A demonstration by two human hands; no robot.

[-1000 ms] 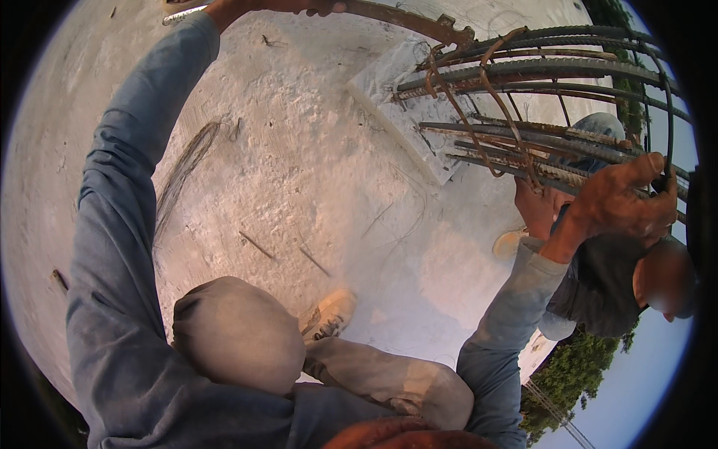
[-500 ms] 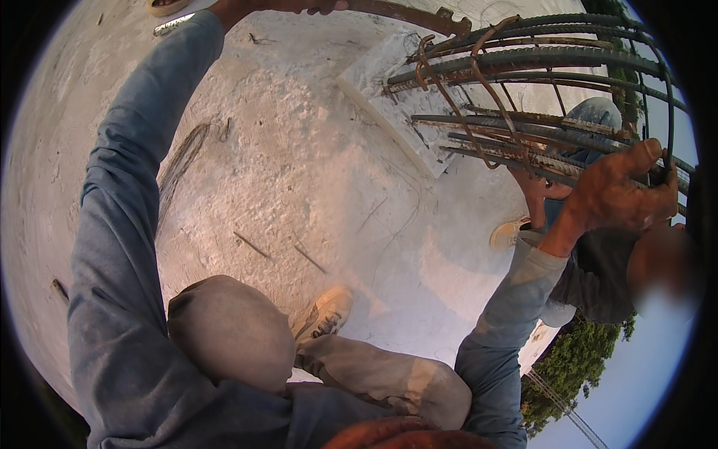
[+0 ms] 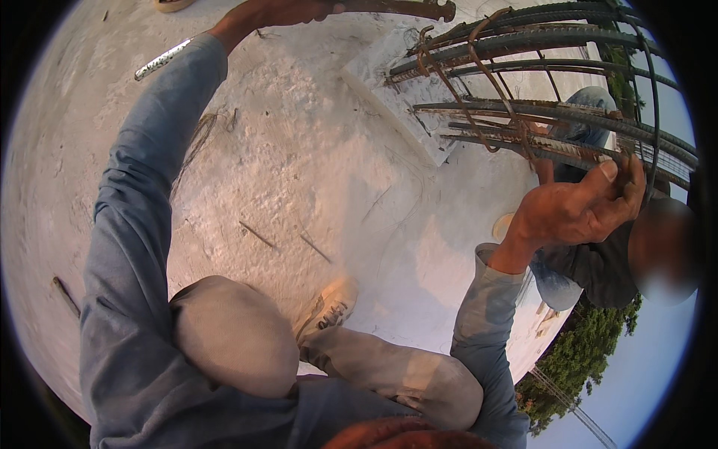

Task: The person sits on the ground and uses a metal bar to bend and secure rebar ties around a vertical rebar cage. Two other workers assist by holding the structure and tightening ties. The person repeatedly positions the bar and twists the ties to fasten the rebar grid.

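Note:
My left hand (image 3: 303, 10), at the top edge, is closed round a rusty iron bar (image 3: 393, 8) with a notched end. The bar points right, toward the rebar cage (image 3: 516, 49). At the right, my right hand (image 3: 572, 209) has its fingers curled at a dark stirrup (image 3: 656, 112), a thin steel ring round the long ribbed bars; the hand partly hides the grip. Rusty bent stirrups (image 3: 482, 63) loop round the cage nearer its base. The cage comes out of a pale concrete block (image 3: 396, 112).
A co-worker in a dark sleeve (image 3: 598, 269) crouches behind the cage, close to my right hand. Loose wire (image 3: 196, 146) and short rods (image 3: 258, 235) lie on the rough concrete floor (image 3: 292, 165). Trees (image 3: 576, 359) and sky show past the edge at lower right.
My right hand has shifted left and slightly down, and the stirrup at its fingers appears farther left. The bar in my left hand has moved up and left, away from the cage.

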